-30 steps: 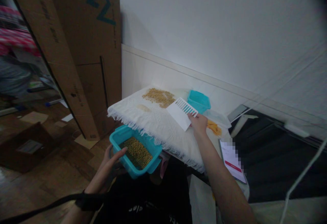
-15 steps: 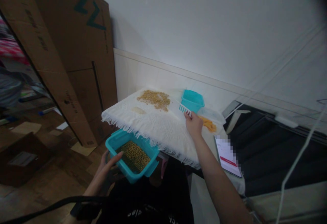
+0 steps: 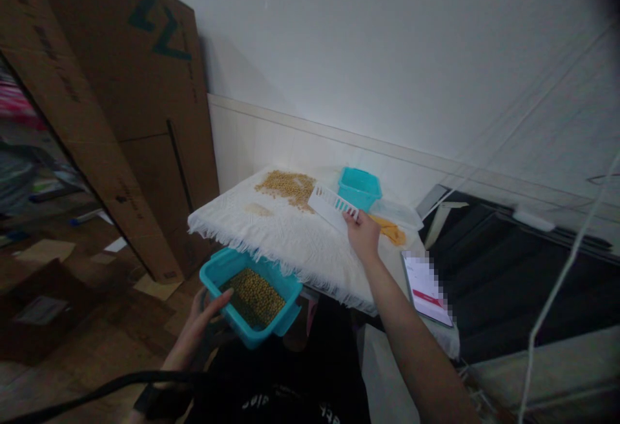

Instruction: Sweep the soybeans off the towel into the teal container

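Note:
My left hand (image 3: 201, 322) grips the near left side of a teal plastic tub (image 3: 252, 295) full of yellow-green beans, held just below the front edge of a small table. A white fringed towel (image 3: 285, 237) covers that table. A heap of tan beans (image 3: 285, 186) lies on the towel's far side. My right hand (image 3: 362, 235) reaches over the towel and pinches a white slotted plastic scraper (image 3: 332, 206), whose far edge is close to the bean heap. A second, empty-looking teal tub (image 3: 359, 187) stands behind the scraper.
Tall cardboard boxes (image 3: 121, 88) lean against the wall at the left. An orange cloth (image 3: 390, 230) and a clear lid (image 3: 394, 214) lie right of my right hand. A phone (image 3: 426, 288) rests on the table's right end. White cables (image 3: 566, 269) hang at the right.
My right hand has carried the scraper a little left toward the bean heap and turned it flatter. The left hand keeps the bean tub under the table edge. The view has shifted slightly.

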{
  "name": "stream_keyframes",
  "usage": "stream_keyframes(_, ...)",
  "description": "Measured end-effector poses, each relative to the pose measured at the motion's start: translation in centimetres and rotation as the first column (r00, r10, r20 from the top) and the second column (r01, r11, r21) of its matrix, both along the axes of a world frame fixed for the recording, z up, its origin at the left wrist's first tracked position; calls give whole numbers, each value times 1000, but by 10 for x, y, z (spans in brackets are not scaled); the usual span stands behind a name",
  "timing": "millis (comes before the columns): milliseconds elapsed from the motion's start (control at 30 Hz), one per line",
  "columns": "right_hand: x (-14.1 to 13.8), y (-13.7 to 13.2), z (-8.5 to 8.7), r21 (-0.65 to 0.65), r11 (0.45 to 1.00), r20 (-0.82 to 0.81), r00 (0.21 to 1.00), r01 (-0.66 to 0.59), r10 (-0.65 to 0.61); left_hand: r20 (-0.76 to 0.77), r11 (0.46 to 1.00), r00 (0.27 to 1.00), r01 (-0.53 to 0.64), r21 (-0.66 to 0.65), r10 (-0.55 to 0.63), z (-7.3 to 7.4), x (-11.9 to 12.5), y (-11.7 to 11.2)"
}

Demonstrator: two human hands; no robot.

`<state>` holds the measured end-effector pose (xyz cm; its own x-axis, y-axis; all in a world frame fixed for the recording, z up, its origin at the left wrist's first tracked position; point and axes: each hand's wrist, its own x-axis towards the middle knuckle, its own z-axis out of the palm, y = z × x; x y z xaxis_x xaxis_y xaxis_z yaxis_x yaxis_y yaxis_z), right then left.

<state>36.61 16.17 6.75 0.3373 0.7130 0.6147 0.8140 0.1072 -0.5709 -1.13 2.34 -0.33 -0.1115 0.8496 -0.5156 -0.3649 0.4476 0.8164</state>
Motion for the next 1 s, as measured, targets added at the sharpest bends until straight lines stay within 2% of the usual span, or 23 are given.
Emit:
stream_keyframes(167,0,0,1,-19,999,8,999,40,-40,-7,1000,1000,4,11,-4,1,0,-1)
stream_keyframes(400,-3,-4,3,-10,1000,31,999,-17,17,9,1000,1000,21,20,-21,1,0,-2)
stream_keyframes(633,-1,-7,2,27,997,-44,996,-72,73,16,999,1000,8,34,-9,6,3,-5)
stream_keyframes(1000,3,-9,1,11,999,-126,991,-41,42,23,999,1000,5,40,-6,10,3,-6)
